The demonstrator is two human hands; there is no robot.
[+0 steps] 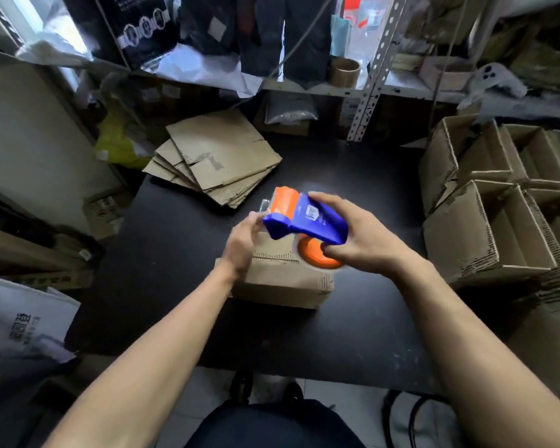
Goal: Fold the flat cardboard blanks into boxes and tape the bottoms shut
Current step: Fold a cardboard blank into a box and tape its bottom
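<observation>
With the right hand (353, 240) grasping the dispenser (304, 218) above the box (282, 282) at frame centre, we should pull tape free with the left hand (243, 240), whose grip we cannot tell, then centre it on the seam.

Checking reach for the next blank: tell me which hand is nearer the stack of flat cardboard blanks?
Left. The left hand sits just below the stack of flat blanks, at the tape dispenser's front end. The right hand grips the dispenser farther right.

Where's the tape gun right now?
Centre of the head view: the tape gun is gripped by the right hand above the box, left hand at its front.
</observation>
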